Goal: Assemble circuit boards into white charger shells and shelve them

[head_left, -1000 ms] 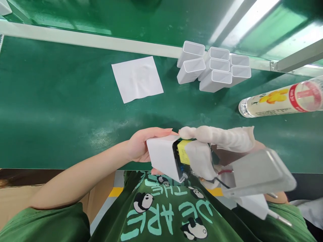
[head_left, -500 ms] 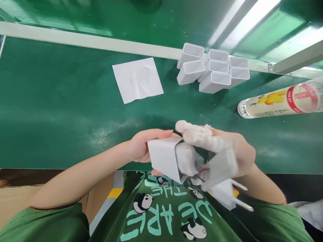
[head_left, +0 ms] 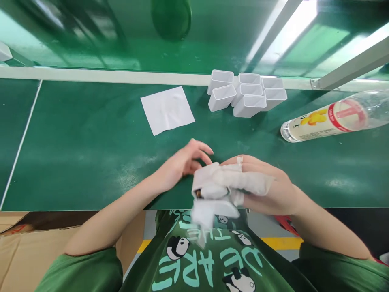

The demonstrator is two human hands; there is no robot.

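My right hand (head_left: 267,186), with white coverings on several fingers, grips a white plastic housing (head_left: 202,178) over the table's front edge. The housing's open side shows a rounded white part and a small brownish bit inside. Below it hangs a blurred white plastic piece (head_left: 209,213); how it is joined cannot be made out. My left hand (head_left: 185,164) is just left of the housing, its fingers apart and slightly curled. Nothing shows in it, and whether a fingertip touches the housing is unclear.
Several translucent rectangular plastic cups (head_left: 249,107) stand grouped at the back rail. A white paper sheet (head_left: 168,109) lies left of them on the green table (head_left: 91,162). A plastic bottle (head_left: 322,121) lies at the right. Cardboard boxes (head_left: 39,251) sit below the table at left.
My left hand has let go of the housing and drawn up and away, fingers loosened. My right hand has turned the white parts and moved left, now gripping the housing. The view has shifted slightly.
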